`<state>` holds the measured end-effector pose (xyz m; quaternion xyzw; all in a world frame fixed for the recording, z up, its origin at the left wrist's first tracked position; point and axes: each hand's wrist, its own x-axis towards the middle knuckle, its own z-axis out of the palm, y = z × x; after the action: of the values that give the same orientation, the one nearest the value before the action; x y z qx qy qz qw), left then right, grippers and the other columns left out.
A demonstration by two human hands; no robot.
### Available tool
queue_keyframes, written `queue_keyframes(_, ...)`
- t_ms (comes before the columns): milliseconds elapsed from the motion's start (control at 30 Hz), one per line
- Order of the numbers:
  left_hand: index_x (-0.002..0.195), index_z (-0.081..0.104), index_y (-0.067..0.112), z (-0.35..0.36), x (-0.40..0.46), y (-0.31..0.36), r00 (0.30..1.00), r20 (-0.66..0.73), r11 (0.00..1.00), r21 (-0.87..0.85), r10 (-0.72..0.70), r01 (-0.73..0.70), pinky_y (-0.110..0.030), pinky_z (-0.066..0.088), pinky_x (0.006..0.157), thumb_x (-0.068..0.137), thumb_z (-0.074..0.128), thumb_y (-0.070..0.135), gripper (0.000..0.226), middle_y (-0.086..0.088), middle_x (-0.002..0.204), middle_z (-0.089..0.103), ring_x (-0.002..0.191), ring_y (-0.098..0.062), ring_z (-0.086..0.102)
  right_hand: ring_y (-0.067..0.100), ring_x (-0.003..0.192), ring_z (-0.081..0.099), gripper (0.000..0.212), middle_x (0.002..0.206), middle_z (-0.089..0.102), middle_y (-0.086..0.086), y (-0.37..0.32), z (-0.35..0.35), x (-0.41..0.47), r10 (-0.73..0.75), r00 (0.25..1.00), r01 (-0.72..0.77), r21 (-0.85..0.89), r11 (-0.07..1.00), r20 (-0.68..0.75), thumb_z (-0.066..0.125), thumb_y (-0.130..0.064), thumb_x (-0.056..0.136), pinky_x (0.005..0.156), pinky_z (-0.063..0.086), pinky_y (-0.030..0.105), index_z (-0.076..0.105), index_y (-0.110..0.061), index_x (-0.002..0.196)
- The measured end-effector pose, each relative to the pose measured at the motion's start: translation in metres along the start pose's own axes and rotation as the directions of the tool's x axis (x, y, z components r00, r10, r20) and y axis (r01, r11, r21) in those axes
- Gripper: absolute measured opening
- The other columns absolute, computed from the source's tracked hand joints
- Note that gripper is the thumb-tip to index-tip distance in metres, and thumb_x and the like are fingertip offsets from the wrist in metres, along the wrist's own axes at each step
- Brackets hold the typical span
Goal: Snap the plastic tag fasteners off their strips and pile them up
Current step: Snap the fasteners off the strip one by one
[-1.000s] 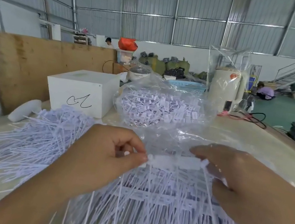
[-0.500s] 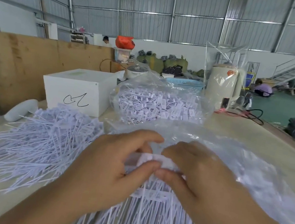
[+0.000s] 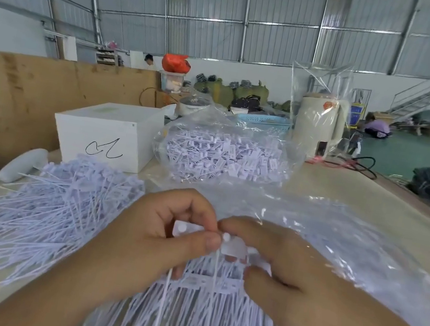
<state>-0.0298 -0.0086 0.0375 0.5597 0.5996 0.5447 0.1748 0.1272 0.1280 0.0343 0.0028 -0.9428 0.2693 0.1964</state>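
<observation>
The left hand (image 3: pixel 147 239) and the right hand (image 3: pixel 291 278) meet over the strip of tag fasteners (image 3: pixel 205 280). Both pinch its white heads between thumb and curled fingers, fingertips almost touching. The pile of loose fasteners (image 3: pixel 52 209) lies left of the left fingers, a clear bag of fasteners (image 3: pixel 226 159) beyond them.

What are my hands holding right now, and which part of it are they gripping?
Both the left hand and the right hand pinch a strip of tag fasteners at its top end, by the flat heads.
</observation>
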Motion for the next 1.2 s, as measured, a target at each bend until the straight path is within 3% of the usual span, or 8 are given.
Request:
queue_keyframes(67, 0.073, 0.067, 0.032, 0.002, -0.003, 0.002, 0.990, 0.140, 0.998, -0.051, -0.016, 0.024, -0.022, 0.044, 0.047, 0.072, 0.069, 0.043, 0.011, 0.001, 0.066, 0.065, 0.044, -0.012, 0.052, 0.017, 0.067, 0.054, 0.011, 0.076, 0.058, -0.002, 0.003, -0.001, 0.000, 0.041, 0.999, -0.038, 0.132, 0.991, -0.022, 0.051, -0.037, 0.091, 0.061, 0.043, 0.040, 0.059, -0.029, 0.093)
queue_keyframes(167, 0.063, 0.062, 0.029, 0.007, -0.005, 0.002, 0.959, 0.274, 0.996, -0.039, -0.068, 0.082, -0.020, 0.045, 0.049, 0.071, 0.072, 0.044, 0.019, 0.008, 0.059, 0.059, 0.050, -0.007, 0.053, 0.005, 0.055, 0.043, 0.029, 0.061, 0.047, -0.006, 0.012, 0.002, 0.001, 0.071, 0.996, -0.062, 0.144, 0.988, -0.057, 0.055, -0.049, 0.089, 0.052, 0.032, 0.023, 0.055, -0.024, 0.075)
queue_keyframes(367, 0.059, 0.052, 0.025, 0.012, -0.002, -0.010, 0.983, 0.155, 0.971, 0.232, -0.095, 0.058, -0.017, 0.030, 0.050, 0.071, 0.074, 0.047, 0.034, 0.009, 0.052, 0.042, 0.049, -0.005, 0.037, 0.001, 0.051, 0.047, 0.024, 0.062, 0.054, -0.025, 0.024, 0.015, 0.007, 0.150, 0.989, -0.150, -0.020, 0.988, -0.017, 0.053, -0.048, 0.093, 0.049, 0.028, 0.018, 0.054, -0.027, 0.081)
queue_keyframes(567, 0.105, 0.049, 0.045, 0.016, -0.004, -0.003, 0.951, 0.037, 0.555, 0.804, 0.308, -0.212, -0.010, 0.040, 0.063, 0.078, 0.053, 0.061, 0.031, 0.031, 0.100, 0.054, 0.087, 0.012, 0.052, 0.013, 0.072, 0.055, 0.025, 0.077, 0.056, -0.007, 0.029, 0.022, 0.007, 0.178, 0.984, -0.174, -0.161, 0.972, 0.012, 0.044, -0.052, 0.095, 0.069, 0.049, 0.042, 0.054, -0.029, 0.093)
queue_keyframes(700, 0.113, 0.054, 0.020, 0.009, 0.000, -0.010, 0.790, 0.031, 0.380, 0.865, 0.612, -0.329, -0.018, 0.031, 0.095, 0.086, 0.058, 0.030, 0.029, 0.004, 0.110, 0.052, 0.104, -0.015, 0.052, 0.004, 0.062, 0.047, 0.032, 0.066, 0.048, -0.007, 0.031, 0.016, 0.008, 0.164, 0.986, -0.152, -0.306, 0.940, 0.013, 0.047, -0.057, 0.092, 0.055, 0.039, 0.031, 0.051, -0.027, 0.082)
queue_keyframes(967, 0.119, 0.060, 0.013, 0.009, 0.006, -0.022, 0.818, 0.044, 0.296, 0.920, 0.574, -0.258, -0.038, 0.036, 0.097, 0.083, 0.059, 0.022, 0.037, -0.010, 0.120, 0.056, 0.112, -0.029, 0.049, -0.015, 0.074, 0.043, 0.021, 0.078, 0.050, -0.019, 0.042, -0.002, 0.006, 0.238, 0.970, -0.211, -0.316, 0.925, 0.048, 0.047, -0.051, 0.096, 0.061, 0.031, 0.007, 0.043, -0.036, 0.082)
queue_keyframes(1133, 0.107, 0.059, 0.016, 0.033, -0.020, 0.000, 0.656, 0.168, 0.290, 0.797, 0.736, -0.529, -0.031, 0.047, 0.069, 0.085, 0.063, 0.011, 0.023, -0.003, 0.097, 0.061, 0.077, -0.020, 0.056, 0.012, 0.074, 0.056, 0.029, 0.077, 0.056, -0.008, 0.046, -0.005, 0.004, 0.197, 0.980, -0.177, -0.343, 0.922, 0.026, 0.043, -0.057, 0.094, 0.072, 0.049, 0.037, 0.050, -0.033, 0.079)
queue_keyframes(1200, 0.095, 0.058, 0.012, 0.043, -0.006, 0.013, 0.529, 0.166, 0.215, 0.782, 0.832, -0.585, -0.018, 0.044, 0.070, 0.092, 0.055, 0.011, 0.004, 0.002, 0.078, 0.052, 0.074, -0.009, 0.051, 0.013, 0.066, 0.052, 0.035, 0.068, 0.050, -0.008, 0.037, -0.002, 0.002, 0.135, 0.990, -0.117, -0.296, 0.948, 0.043, 0.033, -0.064, 0.084, 0.066, 0.048, 0.035, 0.041, -0.035, 0.067)
